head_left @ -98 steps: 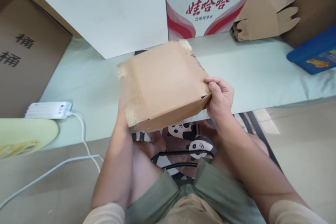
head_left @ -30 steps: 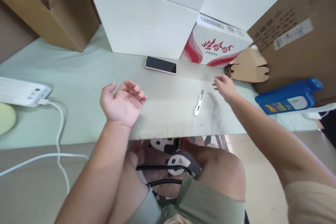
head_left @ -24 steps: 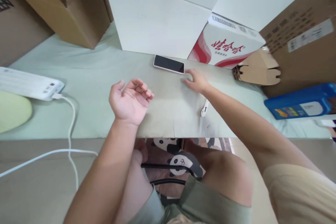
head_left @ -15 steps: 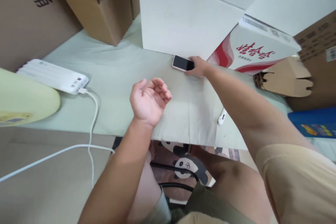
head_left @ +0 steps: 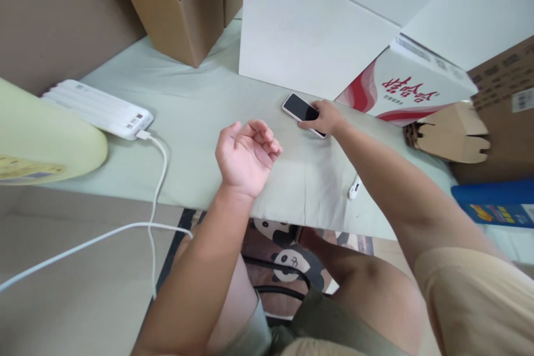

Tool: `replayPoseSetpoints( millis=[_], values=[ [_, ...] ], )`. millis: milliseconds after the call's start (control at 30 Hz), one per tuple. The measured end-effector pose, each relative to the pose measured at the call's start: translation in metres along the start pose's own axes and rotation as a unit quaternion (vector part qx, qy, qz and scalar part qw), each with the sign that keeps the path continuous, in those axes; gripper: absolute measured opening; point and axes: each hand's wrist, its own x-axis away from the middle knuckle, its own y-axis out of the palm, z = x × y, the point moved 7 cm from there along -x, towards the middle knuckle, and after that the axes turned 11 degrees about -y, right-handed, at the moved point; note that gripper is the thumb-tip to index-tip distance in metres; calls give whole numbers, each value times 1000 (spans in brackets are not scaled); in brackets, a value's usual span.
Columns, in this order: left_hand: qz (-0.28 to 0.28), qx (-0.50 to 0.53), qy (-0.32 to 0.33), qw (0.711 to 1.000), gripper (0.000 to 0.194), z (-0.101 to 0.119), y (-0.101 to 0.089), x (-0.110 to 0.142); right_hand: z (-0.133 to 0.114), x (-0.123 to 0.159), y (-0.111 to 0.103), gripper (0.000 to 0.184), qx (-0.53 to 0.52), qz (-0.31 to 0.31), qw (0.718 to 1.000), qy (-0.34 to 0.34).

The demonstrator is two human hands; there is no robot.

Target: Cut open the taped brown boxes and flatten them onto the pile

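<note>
A phone (head_left: 299,107) with a black face and a white edge rests on the pale green cloth, in front of the large white box. My right hand (head_left: 327,118) grips its near right end, thumb on one long side and fingers over the other. To the left, my left hand (head_left: 249,158) hovers palm up with loosely curled fingers and nothing in it. A small white piece with a USB port (head_left: 354,187) lies below my right forearm, partly hidden by it.
A white power bank (head_left: 100,108) with a plugged-in cable (head_left: 163,169) lies left, beside a pale yellow rounded object (head_left: 50,133). Cardboard boxes (head_left: 186,22), the white box (head_left: 312,28) and a red-and-white box (head_left: 400,86) line the back. A blue package (head_left: 496,203) sits right.
The phone has turned clockwise and come slightly away from the white box, with my right hand on it. My left hand keeps its pose. The whole view has shifted a little.
</note>
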Motion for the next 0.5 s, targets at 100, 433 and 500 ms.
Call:
replayPoseSetpoints(
  millis=[100, 433, 500],
  values=[
    [4, 4, -1, 1000, 47, 0, 0, 1, 3, 8, 2, 79, -45, 32, 998, 19],
    [3, 19, -8, 1000, 51, 0, 2, -3, 40, 37, 15, 74, -189, 76, 978, 54],
    [8, 14, -13, 1000, 51, -2, 3, -5, 40, 34, 16, 67, -190, 83, 977, 47]
  ],
)
